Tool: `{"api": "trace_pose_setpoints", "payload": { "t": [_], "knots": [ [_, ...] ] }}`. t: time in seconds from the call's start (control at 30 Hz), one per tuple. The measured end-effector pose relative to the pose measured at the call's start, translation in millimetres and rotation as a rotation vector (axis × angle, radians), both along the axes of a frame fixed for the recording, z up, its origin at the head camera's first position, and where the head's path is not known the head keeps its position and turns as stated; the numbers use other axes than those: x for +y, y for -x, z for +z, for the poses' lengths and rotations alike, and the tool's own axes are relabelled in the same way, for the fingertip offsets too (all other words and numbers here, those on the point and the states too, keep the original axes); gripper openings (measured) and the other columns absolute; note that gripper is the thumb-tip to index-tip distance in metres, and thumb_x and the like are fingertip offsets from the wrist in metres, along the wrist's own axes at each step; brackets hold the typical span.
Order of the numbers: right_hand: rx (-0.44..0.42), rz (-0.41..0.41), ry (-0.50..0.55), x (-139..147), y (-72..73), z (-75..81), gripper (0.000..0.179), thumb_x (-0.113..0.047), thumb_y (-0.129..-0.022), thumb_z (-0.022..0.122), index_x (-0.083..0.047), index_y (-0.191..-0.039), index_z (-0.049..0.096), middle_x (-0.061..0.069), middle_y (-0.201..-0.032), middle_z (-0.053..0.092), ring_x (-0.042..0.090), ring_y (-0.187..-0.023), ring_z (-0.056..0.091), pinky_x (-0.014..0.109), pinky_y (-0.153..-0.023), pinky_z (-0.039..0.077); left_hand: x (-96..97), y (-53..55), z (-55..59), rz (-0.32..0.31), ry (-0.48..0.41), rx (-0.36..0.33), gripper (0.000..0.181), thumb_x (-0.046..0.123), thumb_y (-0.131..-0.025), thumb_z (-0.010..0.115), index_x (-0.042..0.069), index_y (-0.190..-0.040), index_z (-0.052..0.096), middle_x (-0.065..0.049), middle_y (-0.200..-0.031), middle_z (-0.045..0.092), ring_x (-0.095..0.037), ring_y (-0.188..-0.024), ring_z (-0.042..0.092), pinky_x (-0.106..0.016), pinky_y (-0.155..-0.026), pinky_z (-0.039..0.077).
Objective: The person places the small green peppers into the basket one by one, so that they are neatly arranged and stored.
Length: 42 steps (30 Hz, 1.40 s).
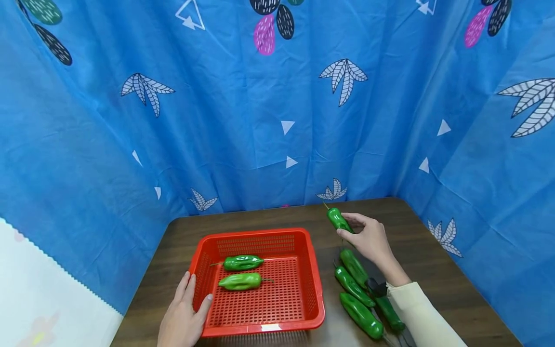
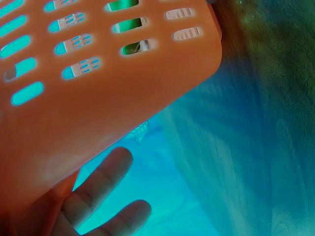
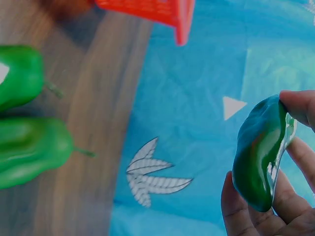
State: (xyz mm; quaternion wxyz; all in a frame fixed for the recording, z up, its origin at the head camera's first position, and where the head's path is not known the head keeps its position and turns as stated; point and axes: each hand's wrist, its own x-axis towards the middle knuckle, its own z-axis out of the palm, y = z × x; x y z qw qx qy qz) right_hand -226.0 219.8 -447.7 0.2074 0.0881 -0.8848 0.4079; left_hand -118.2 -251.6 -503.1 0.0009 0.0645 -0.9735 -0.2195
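Left hand (image 1: 184, 308): resting with straight fingers at the nine o'clock rim of a red rectangular basket of perforated plastic (image 1: 234, 331), its thumb lying over the edge.
Loose peppers (image 1: 361, 314): several long, glossy green peppers are lying close together on the tabletop at the basket's three o'clock; probably four, though a black device on the right wrist (image 1: 376, 287) is covering part of the group.
Light pepper: a smooth, lighter green pepper (image 1: 240, 281) is lying on the basket floor, its stem pointing to three o'clock.
Dark pepper: a shiny, darker green pepper (image 1: 244, 262) is lying just beyond it, its stem pointing to nine.
Right hand (image 1: 368, 238): pinching a plump, glossy green pepper (image 1: 339, 220) between thumb and fingers, beyond the basket's two o'clock corner.
Tabletop: dark brown, wood-grained tabletop (image 1: 412, 221) is carrying everything.
Curtain: blue, leaf-printed fabric curtain (image 1: 277, 120) is hanging behind, at twelve o'clock.
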Motion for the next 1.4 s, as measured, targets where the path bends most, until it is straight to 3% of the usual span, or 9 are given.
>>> {"api": "trace_pose_setpoints", "payload": {
  "t": [0.4,0.73,1.0,1.23,1.4],
  "knots": [
    [0.008,0.057,0.014,-24.5,1.0,20.1,0.045,-0.029,-0.082,0.085,-0.020,-0.124,0.072,0.001,-0.110,0.076,0.017,-0.090,0.071,0.026,-0.071,0.057,1.5,0.9,0.4,0.009,-0.003,0.012,0.088,0.059,-0.099,0.048,0.000,-0.159,0.022,-0.020,-0.167,0.013,-0.049,-0.142,0.038,-0.067,-0.106,0.039],
    [0.016,0.152,0.055,-59.5,6.1,37.6,0.045,-0.028,-0.083,0.084,-0.021,-0.126,0.071,0.001,-0.114,0.075,0.015,-0.088,0.072,0.026,-0.068,0.058,3.2,-1.4,0.7,0.018,-0.004,0.054,0.084,0.055,-0.099,0.052,0.002,-0.158,0.025,-0.017,-0.168,0.015,-0.046,-0.144,0.038,-0.066,-0.110,0.036],
    [0.053,0.259,0.102,-93.4,9.1,51.8,0.047,-0.025,-0.084,0.083,-0.019,-0.128,0.070,0.003,-0.118,0.074,0.017,-0.092,0.074,0.032,-0.077,0.062,4.5,0.5,1.1,0.027,0.006,0.074,0.080,0.047,-0.099,0.056,0.003,-0.159,0.026,-0.016,-0.168,0.016,-0.047,-0.143,0.038,-0.068,-0.109,0.036],
    [0.012,0.335,0.120,-122.7,7.1,51.9,0.043,-0.023,-0.083,0.083,-0.023,-0.125,0.071,-0.002,-0.115,0.074,0.013,-0.086,0.074,0.027,-0.072,0.061,4.2,-0.8,-2.4,0.010,0.003,0.095,0.082,0.051,-0.099,0.054,0.002,-0.158,0.027,-0.015,-0.168,0.017,-0.046,-0.143,0.039,-0.066,-0.109,0.038],
    [-0.015,0.392,0.135,-144.1,6.9,47.7,0.043,-0.025,-0.083,0.084,-0.025,-0.124,0.071,-0.004,-0.114,0.074,0.014,-0.088,0.073,0.027,-0.076,0.060,4.0,-0.8,-2.3,0.007,-0.002,0.129,0.081,0.053,-0.099,0.053,0.002,-0.158,0.028,-0.015,-0.168,0.018,-0.046,-0.142,0.041,-0.065,-0.108,0.039]
  ]
}}
